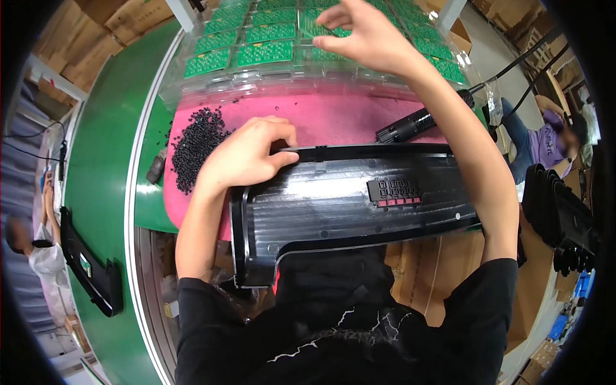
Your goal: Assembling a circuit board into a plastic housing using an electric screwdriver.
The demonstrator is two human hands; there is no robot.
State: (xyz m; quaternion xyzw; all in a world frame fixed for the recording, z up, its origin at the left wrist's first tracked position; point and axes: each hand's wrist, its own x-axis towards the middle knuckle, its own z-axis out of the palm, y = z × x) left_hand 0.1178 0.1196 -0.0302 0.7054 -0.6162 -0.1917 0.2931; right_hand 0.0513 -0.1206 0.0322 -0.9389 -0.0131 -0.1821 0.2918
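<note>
Two hands work: left (247, 157) grips black panel (359, 199); right (359, 35) pinches green circuit board (324, 29) beyond it.

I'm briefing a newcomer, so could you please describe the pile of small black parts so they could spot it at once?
Start at the pink mat beside the green belt. On the mat's left end, just left of the left hand, lies a heap of tiny black parts, the only loose, grainy pile there.

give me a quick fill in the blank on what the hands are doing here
1. The left hand rests on the black plastic ____.
2. The right hand reaches to the tray of ____ circuit boards.
3. The pile of small black screws lies on a ____ mat.

Missing: panel; green; pink
</note>
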